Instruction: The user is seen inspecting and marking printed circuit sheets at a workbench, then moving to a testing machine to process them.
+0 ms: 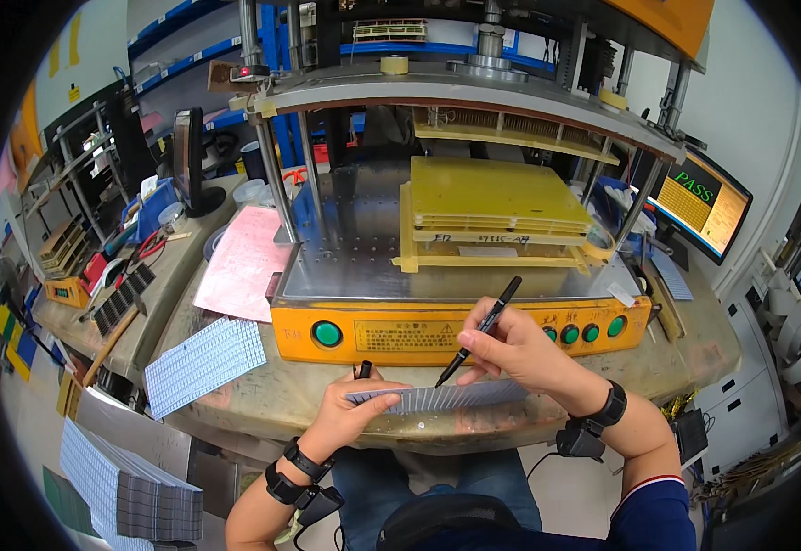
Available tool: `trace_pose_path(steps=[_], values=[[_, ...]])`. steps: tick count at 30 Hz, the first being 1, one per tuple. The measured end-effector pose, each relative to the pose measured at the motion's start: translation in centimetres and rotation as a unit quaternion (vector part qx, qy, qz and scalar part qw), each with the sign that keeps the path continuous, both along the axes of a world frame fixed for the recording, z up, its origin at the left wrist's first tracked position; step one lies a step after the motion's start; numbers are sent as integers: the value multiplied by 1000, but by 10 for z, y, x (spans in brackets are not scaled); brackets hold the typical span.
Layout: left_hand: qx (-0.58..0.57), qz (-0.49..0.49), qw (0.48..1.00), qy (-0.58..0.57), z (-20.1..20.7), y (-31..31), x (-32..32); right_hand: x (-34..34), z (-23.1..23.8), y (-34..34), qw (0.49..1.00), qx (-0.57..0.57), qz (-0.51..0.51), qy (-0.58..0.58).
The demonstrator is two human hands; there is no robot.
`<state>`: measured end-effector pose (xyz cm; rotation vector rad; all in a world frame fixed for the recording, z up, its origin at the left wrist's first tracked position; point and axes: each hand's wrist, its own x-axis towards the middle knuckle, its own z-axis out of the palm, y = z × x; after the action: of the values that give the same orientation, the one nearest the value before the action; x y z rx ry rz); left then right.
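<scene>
My left hand (pixel 341 413) grips the left end of a thin white panel (pixel 460 396), which is tilted so that it looks like a narrow strip with lines across it. A small black piece, probably the marker's cap (pixel 364 369), sticks up from the same hand. A slim black marker (pixel 503 300) is pinched in my right hand (pixel 520 344). Its tip points down and left to the panel's upper edge; whether it touches I cannot tell. Both hands are in front of the orange base of a press (pixel 400 335), which bears green buttons.
Inside the press stands a yellow fixture (pixel 492 197). To the left lie a pink sheet (pixel 244 262) and a white gridded panel (pixel 206 363). More such panels (pixel 134 487) are stacked at lower left. A lit monitor (pixel 699 202) stands at right.
</scene>
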<state>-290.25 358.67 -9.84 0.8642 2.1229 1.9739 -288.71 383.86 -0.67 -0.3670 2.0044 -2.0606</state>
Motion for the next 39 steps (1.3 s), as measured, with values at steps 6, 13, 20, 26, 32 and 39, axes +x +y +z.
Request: trace_pose_path(steps=[6,13,20,26,32,39], values=[[-13,4,1000,10,-1,0,-2,3,0,8,999,-12,-46,4],[3,14,1000,13,-1,0,0,11,1,31,995,-8,-102,-2],[-4,25,1000,-2,-4,1,-1,13,0,38,996,-14,-83,0],[-11,40,999,-14,2,1,3,10,-2,35,997,8,-75,8],[2,36,999,-13,-3,2,-1,12,-2,36,997,14,-73,10],[-7,60,998,22,-6,-7,6,10,-5,36,994,-31,-98,24]])
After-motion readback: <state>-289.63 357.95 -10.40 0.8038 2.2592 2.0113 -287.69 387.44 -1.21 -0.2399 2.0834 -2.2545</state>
